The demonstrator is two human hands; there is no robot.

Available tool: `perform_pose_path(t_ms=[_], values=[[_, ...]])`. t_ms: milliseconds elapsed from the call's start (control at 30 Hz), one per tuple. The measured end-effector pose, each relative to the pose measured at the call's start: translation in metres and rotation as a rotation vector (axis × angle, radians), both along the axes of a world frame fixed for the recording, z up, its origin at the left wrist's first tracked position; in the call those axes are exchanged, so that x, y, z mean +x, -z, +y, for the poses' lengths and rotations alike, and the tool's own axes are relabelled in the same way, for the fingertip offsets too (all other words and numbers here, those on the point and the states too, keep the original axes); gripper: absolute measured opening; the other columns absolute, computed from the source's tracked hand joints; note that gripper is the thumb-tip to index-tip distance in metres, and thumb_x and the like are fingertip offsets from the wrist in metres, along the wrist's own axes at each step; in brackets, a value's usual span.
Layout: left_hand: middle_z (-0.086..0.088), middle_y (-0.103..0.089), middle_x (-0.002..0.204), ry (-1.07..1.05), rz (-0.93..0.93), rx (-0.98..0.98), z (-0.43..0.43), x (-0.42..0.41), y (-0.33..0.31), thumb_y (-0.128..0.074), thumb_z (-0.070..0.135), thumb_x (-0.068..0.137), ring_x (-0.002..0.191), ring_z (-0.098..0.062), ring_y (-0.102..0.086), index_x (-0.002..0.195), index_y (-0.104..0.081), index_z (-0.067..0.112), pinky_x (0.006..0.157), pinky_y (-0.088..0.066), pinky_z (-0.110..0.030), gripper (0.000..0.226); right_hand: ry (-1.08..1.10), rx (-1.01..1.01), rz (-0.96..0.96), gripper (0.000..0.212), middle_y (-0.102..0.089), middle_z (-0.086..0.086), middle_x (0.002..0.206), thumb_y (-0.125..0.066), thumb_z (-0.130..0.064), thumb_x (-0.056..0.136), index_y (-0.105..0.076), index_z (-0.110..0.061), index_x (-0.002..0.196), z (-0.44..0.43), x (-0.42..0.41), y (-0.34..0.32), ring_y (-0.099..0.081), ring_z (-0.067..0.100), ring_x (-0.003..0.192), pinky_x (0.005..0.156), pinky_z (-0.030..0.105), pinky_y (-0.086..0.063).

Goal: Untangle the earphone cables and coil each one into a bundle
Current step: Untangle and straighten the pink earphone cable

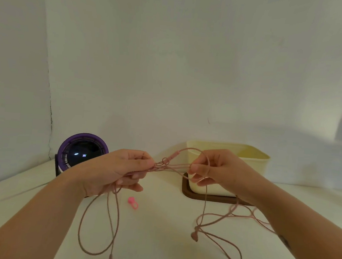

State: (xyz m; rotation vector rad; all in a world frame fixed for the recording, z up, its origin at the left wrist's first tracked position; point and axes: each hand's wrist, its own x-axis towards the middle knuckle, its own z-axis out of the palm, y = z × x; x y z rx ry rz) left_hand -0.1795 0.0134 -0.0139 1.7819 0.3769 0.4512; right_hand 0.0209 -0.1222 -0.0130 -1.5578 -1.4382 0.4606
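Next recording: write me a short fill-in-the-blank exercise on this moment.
The left hand and right hand both pinch the ____ earphone cable. The fan behind the left hand has a ____ rim. The cream box sits on a ____ tray.
Missing words: pink, purple, brown.

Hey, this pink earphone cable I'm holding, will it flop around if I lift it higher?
Probably floppy: the pink cable sags in loose loops below the left hand and right hand. Likely light, since fingertip pinches carry it. It may snag, as strands cross in a knot between the hands.
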Motion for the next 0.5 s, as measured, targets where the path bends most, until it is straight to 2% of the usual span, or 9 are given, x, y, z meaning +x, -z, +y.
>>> perform_pose_path(t_ms=[100,167,233,333,433,500], values=[[-0.001,-0.049,0.063,-0.038,-0.059,-0.043,0.002,0.001,0.001,-0.071,0.029,0.076,0.048,-0.01,-0.047,0.066,-0.061,0.016,0.068,-0.055,-0.029,0.02,0.021,0.025,0.122,0.014,-0.072,0.012,0.091,-0.065,-0.014,0.086,-0.069,-0.008,0.074,0.001,0.003,0.002,-0.067,0.017,0.087,0.086,0.03,-0.055],[-0.004,-0.059,0.071,-0.052,-0.149,-0.11,0.001,0.006,0.002,-0.072,0.021,0.074,0.066,-0.014,-0.062,0.068,-0.059,0.012,0.073,-0.058,-0.032,0.017,-0.01,0.013,0.269,0.015,-0.069,0.007,0.075,-0.061,-0.011,0.088,-0.066,-0.01,0.074,0.002,0.004,0.002,-0.064,0.014,0.076,0.082,0.028,-0.053],[-0.007,-0.065,0.072,-0.047,-0.284,-0.236,-0.006,0.013,0.003,-0.068,0.014,0.076,0.073,-0.017,-0.067,0.065,-0.06,0.01,0.076,-0.057,-0.034,0.014,-0.044,0.001,0.445,0.013,-0.053,0.001,0.054,-0.055,-0.009,0.091,-0.061,-0.008,0.08,0.003,0.004,0.004,-0.055,0.014,0.057,0.074,0.029,-0.052],[-0.005,-0.06,0.056,-0.059,-0.452,-0.437,-0.015,0.022,0.002,-0.061,0.016,0.076,0.05,-0.012,-0.06,0.064,-0.066,0.004,0.07,-0.059,-0.031,0.018,-0.031,-0.017,0.608,0.009,-0.031,-0.004,0.046,-0.053,-0.009,0.093,-0.057,-0.009,0.086,0.005,0.003,0.009,-0.034,0.01,0.04,0.059,0.026,-0.051],[0.001,-0.045,0.05,-0.093,-0.472,-0.402,-0.012,0.022,0.002,-0.055,0.024,0.078,0.037,-0.004,-0.04,0.052,-0.067,0.01,0.061,-0.056,-0.022,0.032,-0.032,-0.038,0.69,0.005,-0.028,-0.005,0.047,-0.052,-0.009,0.094,-0.053,-0.01,0.088,0.002,0.005,0.011,-0.025,0.008,0.036,0.051,0.024,-0.049],[0.0,-0.051,0.058,-0.089,-0.422,-0.343,-0.008,0.02,0.004,-0.056,0.024,0.077,0.037,-0.004,-0.037,0.057,-0.067,0.011,0.056,-0.054,-0.02,0.026,-0.039,-0.038,0.77,0.008,-0.028,-0.004,0.049,-0.049,-0.01,0.094,-0.049,-0.01,0.087,0.002,0.008,0.012,-0.025,0.007,0.037,0.051,0.024,-0.05]])
